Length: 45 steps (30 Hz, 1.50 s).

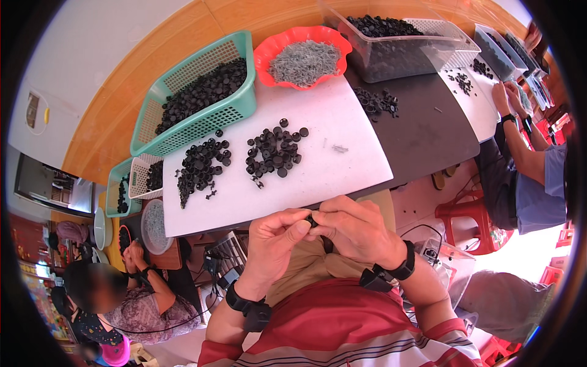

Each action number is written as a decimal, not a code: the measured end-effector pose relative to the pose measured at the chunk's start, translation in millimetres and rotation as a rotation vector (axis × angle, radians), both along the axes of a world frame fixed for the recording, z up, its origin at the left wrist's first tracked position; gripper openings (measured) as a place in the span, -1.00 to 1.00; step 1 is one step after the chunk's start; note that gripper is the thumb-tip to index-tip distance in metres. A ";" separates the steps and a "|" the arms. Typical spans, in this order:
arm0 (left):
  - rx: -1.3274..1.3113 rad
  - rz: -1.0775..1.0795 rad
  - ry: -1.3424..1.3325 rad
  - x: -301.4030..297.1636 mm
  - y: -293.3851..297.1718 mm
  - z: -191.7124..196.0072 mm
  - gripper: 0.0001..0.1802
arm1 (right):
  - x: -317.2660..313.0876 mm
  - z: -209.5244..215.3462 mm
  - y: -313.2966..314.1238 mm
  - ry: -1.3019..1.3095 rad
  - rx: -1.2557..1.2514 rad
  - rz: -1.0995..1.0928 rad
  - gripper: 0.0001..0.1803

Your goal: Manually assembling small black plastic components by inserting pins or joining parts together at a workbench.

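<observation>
My left hand (272, 244) and my right hand (358, 229) meet at the front edge of the white board (342, 122). Thumbs and fingers of both pinch one small black plastic part (312, 220), mostly covered by the fingertips. Beyond them on the board lie two loose heaps of small round black pieces: a left heap (205, 162) and a right heap (275, 153). A few small metal pins (339, 148) rest on the board to the right of the heaps.
At the back stand a green basket (194, 130) of black pieces, a red scalloped bowl (263, 54) of metal pins and a clear bin (397, 64). More black parts (376, 103) lie on the dark tabletop. Co-workers sit at left and right; a red stool (461, 214) stands at right.
</observation>
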<state>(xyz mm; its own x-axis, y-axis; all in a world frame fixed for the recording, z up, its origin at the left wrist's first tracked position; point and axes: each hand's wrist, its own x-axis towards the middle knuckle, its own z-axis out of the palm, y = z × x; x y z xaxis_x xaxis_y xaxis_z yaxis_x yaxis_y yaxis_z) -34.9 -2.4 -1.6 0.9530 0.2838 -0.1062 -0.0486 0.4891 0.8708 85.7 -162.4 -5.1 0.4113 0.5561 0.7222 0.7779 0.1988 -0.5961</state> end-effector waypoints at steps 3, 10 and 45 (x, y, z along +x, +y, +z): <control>0.003 -0.016 0.012 0.3 -0.6 0.7 -0.75 | 1.2 0.4 -1.2 0.002 -0.012 0.006 -0.63; -0.082 -0.012 0.029 4.7 -5.6 -0.3 -0.76 | 3.5 -3.9 -2.6 0.011 -0.009 0.002 -0.64; 0.077 -0.006 0.052 -12.9 1.3 4.3 -0.71 | -2.0 10.8 4.7 0.024 -0.305 0.133 -0.67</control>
<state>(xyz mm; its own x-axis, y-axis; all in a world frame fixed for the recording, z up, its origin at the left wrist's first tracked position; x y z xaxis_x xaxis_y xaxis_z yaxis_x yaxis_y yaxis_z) -47.8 -1.1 2.6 0.9485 0.2868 -0.1342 0.0010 0.4211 0.9070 83.7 -157.7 5.8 0.3351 0.7953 0.5051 0.7423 0.1073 -0.6615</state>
